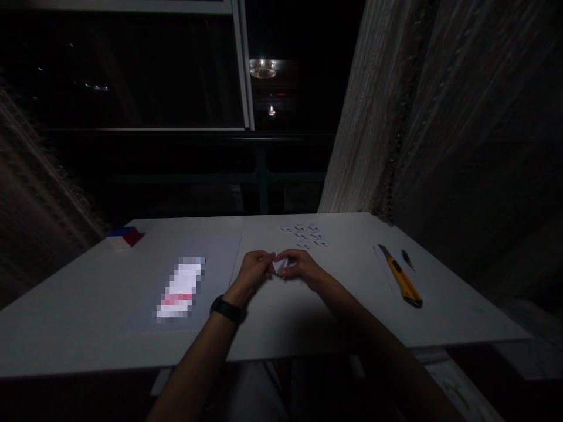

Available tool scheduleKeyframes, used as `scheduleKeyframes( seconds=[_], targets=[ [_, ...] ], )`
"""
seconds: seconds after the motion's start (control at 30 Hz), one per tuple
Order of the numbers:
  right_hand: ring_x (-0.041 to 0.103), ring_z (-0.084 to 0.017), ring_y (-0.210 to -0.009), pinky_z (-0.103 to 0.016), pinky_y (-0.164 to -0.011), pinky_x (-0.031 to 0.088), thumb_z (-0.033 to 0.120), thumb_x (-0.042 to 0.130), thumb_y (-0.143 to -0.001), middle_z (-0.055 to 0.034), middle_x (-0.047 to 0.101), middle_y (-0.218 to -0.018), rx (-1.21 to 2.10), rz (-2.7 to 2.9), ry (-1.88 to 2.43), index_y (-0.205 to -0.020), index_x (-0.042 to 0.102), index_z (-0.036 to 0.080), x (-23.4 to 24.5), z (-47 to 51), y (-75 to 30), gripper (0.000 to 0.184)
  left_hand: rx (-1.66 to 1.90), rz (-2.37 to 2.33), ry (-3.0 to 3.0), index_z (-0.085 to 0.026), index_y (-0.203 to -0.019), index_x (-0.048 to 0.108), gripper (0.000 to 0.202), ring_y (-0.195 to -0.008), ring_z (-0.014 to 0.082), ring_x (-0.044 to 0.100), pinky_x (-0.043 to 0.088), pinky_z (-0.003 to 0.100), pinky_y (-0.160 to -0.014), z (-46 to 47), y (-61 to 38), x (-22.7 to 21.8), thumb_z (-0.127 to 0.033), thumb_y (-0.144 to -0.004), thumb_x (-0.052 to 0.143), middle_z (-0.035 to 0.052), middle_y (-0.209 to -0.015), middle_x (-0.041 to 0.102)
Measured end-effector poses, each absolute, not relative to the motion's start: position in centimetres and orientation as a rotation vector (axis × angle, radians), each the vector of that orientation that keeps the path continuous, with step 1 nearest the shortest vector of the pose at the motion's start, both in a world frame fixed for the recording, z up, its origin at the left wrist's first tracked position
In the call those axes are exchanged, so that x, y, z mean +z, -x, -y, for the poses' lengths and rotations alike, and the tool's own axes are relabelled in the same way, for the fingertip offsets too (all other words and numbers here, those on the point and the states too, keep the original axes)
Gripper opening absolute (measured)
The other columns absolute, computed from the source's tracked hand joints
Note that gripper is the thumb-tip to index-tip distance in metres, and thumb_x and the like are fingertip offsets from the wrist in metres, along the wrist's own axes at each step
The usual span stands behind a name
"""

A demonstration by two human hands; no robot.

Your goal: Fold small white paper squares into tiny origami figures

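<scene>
We see both hands meeting low over the white counter (308, 319), pinching one small folded paper (280, 265) between them. The left hand (254, 271) is curled, its fingertips closed on the paper's left edge, and the right hand (303, 266) grips the other edge in the same way, so the paper sits right between the two sets of fingertips, just above the counter. In the dim light we cannot tell how it is folded. A dark wristwatch (226, 309) sits on the left wrist. Just beyond the right hand lies a cluster of small paper pieces (305, 235), apart from both hands. Well to the right of the right hand lies a yellow utility knife (402, 281), with a thin dark tool (408, 259) just beside it. To the left of the left hand a large pale sheet (220, 252) lies flat, and far beyond it, at the counter's corner, rests a red and blue block (125, 236).
</scene>
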State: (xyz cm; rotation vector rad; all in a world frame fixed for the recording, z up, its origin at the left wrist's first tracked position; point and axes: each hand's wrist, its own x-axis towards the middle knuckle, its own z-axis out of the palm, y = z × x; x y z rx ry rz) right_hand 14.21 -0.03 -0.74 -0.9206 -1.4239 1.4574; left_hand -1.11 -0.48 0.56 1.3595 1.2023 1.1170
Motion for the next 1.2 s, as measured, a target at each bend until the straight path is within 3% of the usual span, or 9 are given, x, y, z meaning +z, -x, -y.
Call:
scheduleKeyframes(
  seconds=[0.27,0.53,0.73,0.9,1.2],
  targets=[
    [0.048,-0.008,-0.05,-0.02,-0.047,0.036,0.017,0.072,-0.046,0.0033,0.057,-0.054,1.503,1.377,0.924,-0.076,0.067,0.017,-0.25,0.23,-14.26,0.031,1.145,-1.208,-1.392,-0.013,-0.057,0.054,0.028,-0.037,0.008,0.045,0.032,0.02,-0.039,0.29,1.08,0.5,-0.039,-0.068,0.059,-0.001,-0.043,0.053],
    [0.055,-0.012,-0.058,-0.023,-0.053,0.039,0.02,0.072,-0.051,0.0,0.062,-0.063,1.528,1.31,0.843,-0.075,0.067,0.016,-0.42,0.15,-14.22,0.025,1.223,-1.193,-1.462,-0.014,-0.056,0.054,0.031,-0.036,0.0077,0.043,0.033,0.02,-0.04,0.55,0.95,0.99,-0.041,-0.069,0.058,-0.0018,-0.042,0.052],
    [0.055,-0.012,-0.057,-0.025,-0.055,0.042,0.03,0.073,-0.055,-0.0017,0.062,-0.065,1.351,1.4,0.894,-0.079,0.068,0.016,-0.31,0.06,-14.01,0.029,1.219,-1.161,-1.43,-0.013,-0.059,0.055,0.03,-0.036,0.0071,0.042,0.032,0.019,-0.039,0.36,1.13,0.69,-0.042,-0.069,0.059,-0.0023,-0.041,0.05],
    [0.057,-0.013,-0.07,-0.027,-0.064,0.045,0.034,0.068,-0.063,-0.004,0.062,-0.078,1.094,1.615,0.819,-0.082,0.07,0.018,0.0,0.09,-13.9,0.025,1.191,-1.089,-1.296,-0.012,-0.061,0.056,0.029,-0.038,0.0069,0.044,0.032,0.019,-0.039,0.01,1.32,0.35,-0.04,-0.065,0.063,-0.0017,-0.045,0.051],
    [0.055,-0.013,-0.069,-0.029,-0.064,0.045,0.033,0.073,-0.058,-0.0027,0.059,-0.082,1.117,1.72,0.708,-0.088,0.069,0.022,-0.36,-0.05,-14.47,0.033,1.208,-1.094,-1.232,-0.012,-0.056,0.055,0.029,-0.034,0.0057,0.04,0.029,0.019,-0.036,0.26,1.28,0.8,-0.039,-0.063,0.065,-0.0025,-0.041,0.05]
  ],
)
